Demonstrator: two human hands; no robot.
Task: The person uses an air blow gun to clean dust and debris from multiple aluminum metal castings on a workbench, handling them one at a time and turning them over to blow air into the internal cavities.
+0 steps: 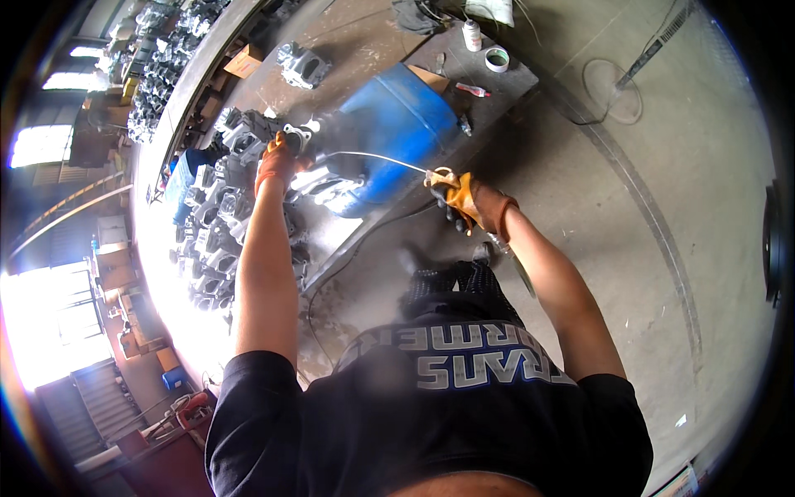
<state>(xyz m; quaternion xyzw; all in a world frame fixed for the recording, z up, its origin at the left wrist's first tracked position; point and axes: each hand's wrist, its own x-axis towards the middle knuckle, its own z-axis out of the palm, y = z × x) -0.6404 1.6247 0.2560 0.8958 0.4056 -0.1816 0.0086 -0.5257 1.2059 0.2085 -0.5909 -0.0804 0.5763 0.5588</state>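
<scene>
My left hand (pixel 280 161), in an orange work glove, is closed around a grey metal casting (pixel 296 138) with a flanged opening, held over the work table's left part. My right hand (pixel 468 201), in a yellow-orange and dark glove, is wrapped round an air blow gun, its body mostly hidden by the fingers. From it a long thin bent tube (pixel 377 156) reaches left, its tip close to the casting. A hose (pixel 523 275) hangs below that hand. Behind the tube lies a blue plastic drum (pixel 402 112), partly blurred by a haze near the casting.
Several grey castings (pixel 217 240) are heaped left of my left arm; another casting (pixel 301 65) stands farther back. On the table's right end are a white bottle (pixel 472 36), a tape roll (pixel 497 59) and a red tube (pixel 473 89). A round-based stand (pixel 614 93) is on the floor.
</scene>
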